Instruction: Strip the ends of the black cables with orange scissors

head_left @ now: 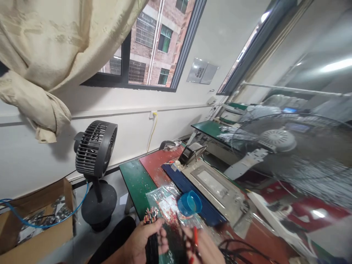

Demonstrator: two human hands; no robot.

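Fingers (164, 240) of the L hand (141, 238) are closed round a bundle of smooth blk cables (153, 251), thumb across the front, the frayed, multi-coloured wire ends (151, 214) sticking up in a bristly tuft. R hand (205, 247), blurry, is clamped on a slim red-handled tool (195, 236); can't tell its exact type. The bundle's over the near edge of the bench, L of the tool. Just beyond: crinkly clear plastic bag (158, 194) w/ tiny reddish scraps, round translucent blue plastic tub (185, 209), ridged dk-blue panel (176, 178), all on the green-and-red tabletop (139, 183).
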